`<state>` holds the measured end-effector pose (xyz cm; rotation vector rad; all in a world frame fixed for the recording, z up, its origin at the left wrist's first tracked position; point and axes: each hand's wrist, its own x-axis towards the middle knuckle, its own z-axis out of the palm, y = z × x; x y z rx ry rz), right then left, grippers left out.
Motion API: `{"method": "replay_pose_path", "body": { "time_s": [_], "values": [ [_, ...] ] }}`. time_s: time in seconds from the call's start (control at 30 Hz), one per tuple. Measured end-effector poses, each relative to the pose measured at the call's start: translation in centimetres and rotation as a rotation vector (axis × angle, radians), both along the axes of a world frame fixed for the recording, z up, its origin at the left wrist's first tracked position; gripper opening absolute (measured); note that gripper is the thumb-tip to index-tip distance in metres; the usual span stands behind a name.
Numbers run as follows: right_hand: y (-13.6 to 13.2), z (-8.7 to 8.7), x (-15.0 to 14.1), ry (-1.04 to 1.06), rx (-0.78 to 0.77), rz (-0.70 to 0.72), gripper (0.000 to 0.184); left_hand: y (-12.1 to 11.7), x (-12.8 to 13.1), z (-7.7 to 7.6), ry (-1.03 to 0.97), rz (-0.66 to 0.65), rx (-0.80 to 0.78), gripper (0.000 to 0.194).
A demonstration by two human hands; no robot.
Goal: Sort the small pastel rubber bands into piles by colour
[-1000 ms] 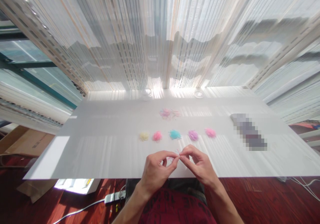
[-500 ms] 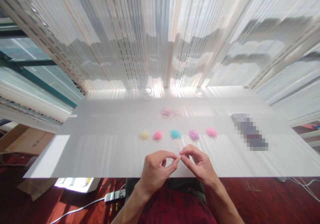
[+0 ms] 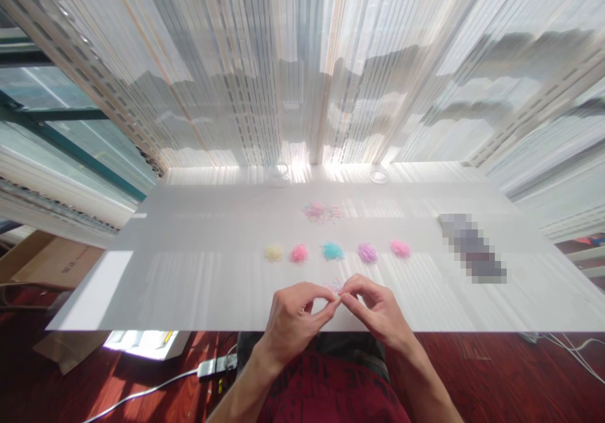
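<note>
Five small coloured strand piles (image 3: 333, 251) beyond your left hand (image 3: 295, 316) and right hand (image 3: 375, 306); both pinched together, contents too small to tell; thin pastel strands (image 3: 337, 283) just ahead; white flat table (image 3: 198, 284) spreads wide leftward, front edge by wrists.

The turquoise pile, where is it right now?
In the head view, the turquoise pile is mid-table, third in the row of five, between the coral-pink pile and the purple pile.

The left hand (image 3: 293, 312) and the right hand (image 3: 375, 306) partly hide some thin strands (image 3: 337, 283) — perhaps too small for me to count. The dark object (image 3: 472, 249) is blurred — the cardboard box (image 3: 54, 263), cut off.
</note>
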<state>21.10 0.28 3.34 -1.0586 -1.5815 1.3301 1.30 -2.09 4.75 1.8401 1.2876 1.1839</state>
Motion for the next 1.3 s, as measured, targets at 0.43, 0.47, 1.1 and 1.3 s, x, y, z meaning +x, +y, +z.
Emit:
{"method": "replay_pose_path", "body": {
  "time_s": [0.43, 0.47, 1.1, 1.3],
  "values": [
    [-0.2, 0.5, -0.2, -0.048, -0.047, -0.025, 0.038, -0.3, -0.1, -0.2, 0.001, -0.019, 0.015, 0.006],
    [-0.3, 0.5, -0.1, -0.048, -0.046, -0.013, 0.037, -0.3, -0.1, -0.2, 0.010, -0.021, 0.019, 0.005],
    [-0.3, 0.3, 0.3, -0.079, -0.078, 0.093, 0.027, -1.0, -0.4, 0.5, 0.081, -0.041, -0.045, 0.013],
    [-0.6, 0.5, 0.1, -0.098, -0.005, 0.083, 0.021, -1.4, -0.3, 0.8, 0.083, -0.009, -0.156, 0.014]
  ]
}}
